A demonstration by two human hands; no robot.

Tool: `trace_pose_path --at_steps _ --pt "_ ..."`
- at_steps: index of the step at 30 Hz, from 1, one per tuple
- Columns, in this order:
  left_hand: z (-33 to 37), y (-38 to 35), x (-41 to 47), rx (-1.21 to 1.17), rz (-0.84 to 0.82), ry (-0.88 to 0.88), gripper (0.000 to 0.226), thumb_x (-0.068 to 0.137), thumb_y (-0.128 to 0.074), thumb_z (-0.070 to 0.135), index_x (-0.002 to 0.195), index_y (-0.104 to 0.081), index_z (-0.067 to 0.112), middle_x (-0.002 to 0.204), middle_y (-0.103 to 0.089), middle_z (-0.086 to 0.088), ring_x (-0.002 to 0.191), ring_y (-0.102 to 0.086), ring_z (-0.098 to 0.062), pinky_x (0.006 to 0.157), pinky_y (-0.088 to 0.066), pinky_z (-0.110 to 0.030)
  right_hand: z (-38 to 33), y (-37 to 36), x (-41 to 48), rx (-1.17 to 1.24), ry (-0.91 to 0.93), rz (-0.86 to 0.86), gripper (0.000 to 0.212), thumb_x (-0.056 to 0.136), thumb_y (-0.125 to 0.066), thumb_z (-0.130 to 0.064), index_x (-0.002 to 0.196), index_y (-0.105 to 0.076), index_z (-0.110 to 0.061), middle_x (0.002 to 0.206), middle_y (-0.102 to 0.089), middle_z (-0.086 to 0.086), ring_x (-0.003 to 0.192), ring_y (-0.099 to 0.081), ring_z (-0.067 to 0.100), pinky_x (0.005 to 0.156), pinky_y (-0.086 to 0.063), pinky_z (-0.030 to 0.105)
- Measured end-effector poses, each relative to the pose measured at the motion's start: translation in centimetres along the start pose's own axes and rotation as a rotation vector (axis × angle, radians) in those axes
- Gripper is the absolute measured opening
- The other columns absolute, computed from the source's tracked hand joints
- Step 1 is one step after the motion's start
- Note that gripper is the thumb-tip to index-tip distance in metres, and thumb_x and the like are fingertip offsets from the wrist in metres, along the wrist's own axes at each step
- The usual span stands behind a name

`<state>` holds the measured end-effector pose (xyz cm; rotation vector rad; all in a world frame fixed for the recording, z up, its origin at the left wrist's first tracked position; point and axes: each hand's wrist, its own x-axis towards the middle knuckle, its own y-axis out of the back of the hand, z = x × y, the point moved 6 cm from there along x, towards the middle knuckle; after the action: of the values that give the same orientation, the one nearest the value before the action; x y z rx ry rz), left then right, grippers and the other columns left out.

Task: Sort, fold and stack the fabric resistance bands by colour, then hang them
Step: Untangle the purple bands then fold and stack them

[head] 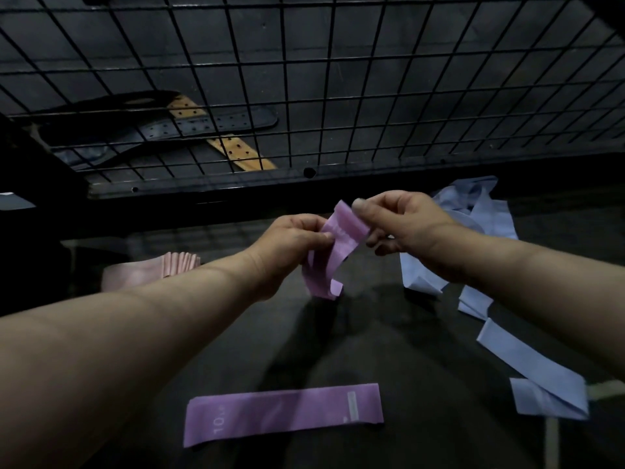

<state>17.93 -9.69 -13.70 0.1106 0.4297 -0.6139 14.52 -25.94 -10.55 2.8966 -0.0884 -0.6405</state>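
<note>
Two purple bands: the held purple band (338,245) hangs over the surface (422,333) middle, pinched by the left grip (291,238) and right grip (399,225). The flat purple band (284,412) lies by the near edge. One pink stack (148,270) sits at the left edge. Tangled blue bands (527,363), too tangled to count, lie along the right edge. A wire grid (304,79) rises at the far edge.

purple band (334,245) held aloft, another (284,412) flat; blue bands (487,231) heaped
</note>
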Motion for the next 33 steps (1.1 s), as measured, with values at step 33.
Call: trace_pose_path --at_steps 33 --pt "3.6 4.3 -1.1 -0.319 0.436 0.000 0.019 0.094 -0.061 0.016 0.111 -0.065 0.009 0.085 -0.068 -0.005 0.071 -0.065 -0.015 0.057 -0.054 -0.025 3.4 -5.1 -2.6 -0.067 -0.054 -0.345 0.025 0.087 -0.070 -0.013 0.111 -0.066 -0.005 0.101 -0.073 0.011 0.090 -0.069 0.021 0.088 -0.057 0.039"
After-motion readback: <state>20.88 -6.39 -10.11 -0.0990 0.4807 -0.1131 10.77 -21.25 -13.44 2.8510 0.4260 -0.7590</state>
